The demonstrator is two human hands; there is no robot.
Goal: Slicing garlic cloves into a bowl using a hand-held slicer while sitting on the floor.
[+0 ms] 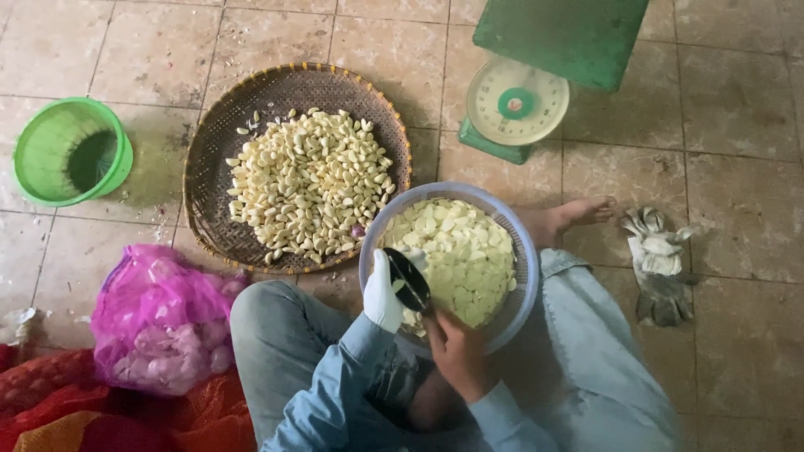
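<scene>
Hands are meeting over the near rim of the colander, which is sitting in the person's lap between the knees. Left hand, in a white glove, is closing its fingers round something small at the rim, probably a garlic clove, too small to tell for sure. Right hand, bare, is gripping the handle of a dark knife, blade angling up toward the gloved fingers.

Going left to right across the tiled floor: green bucket is sitting near the left edge of the floor, looking empty inside. Pink bag is lying below it by the left knee, bulging with what looks like purplish unpeeled cloves or skins; a red mesh sack is lying in the bottom left corner. Woven tray is lying just ahead of the left knee, carrying a wide heap of peeled whole cloves. Colander is touching or nearly touching the tray's right rim and is holding pale slices piled close to the top. Green scale is standing beyond the colander at the far edge. Bare foot is sticking out right of the colander, and a grey glove is lying on the tiles further right.

Progress, as a judgement: colander is nearly full of cut garlic, so a lot is done, but the tray is carrying a large heap of whole cloves, so plenty is left.
</scene>
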